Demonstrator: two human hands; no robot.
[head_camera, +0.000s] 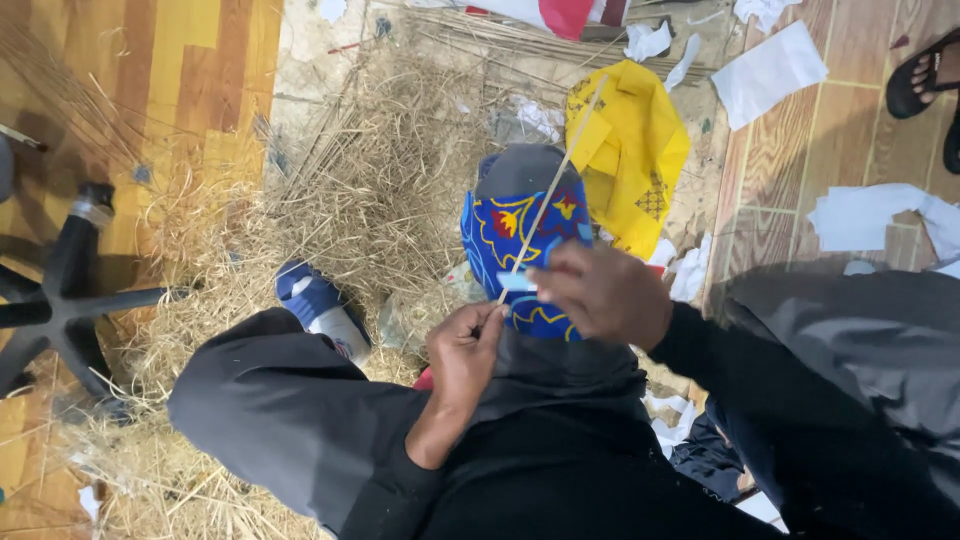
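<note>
My left hand (463, 350) pinches the lower end of a thin pale stick (552, 183) that slants up to the right. My right hand (603, 292) rests just right of it, fingers closed on a small light-blue piece (518, 282) pressed against the stick. Both hands hover over a blue cloth with red and yellow patterns (500, 235), topped by a grey part (525, 170), lying on my lap. My dark sleeves and trousers fill the lower frame.
A heap of dry straw (370, 190) covers the floor ahead and to the left. Yellow paper (635, 150) lies beyond the cloth, white paper scraps (768, 70) at right. A black chair base (55, 300) stands left. A sandalled foot (925, 80) is at top right.
</note>
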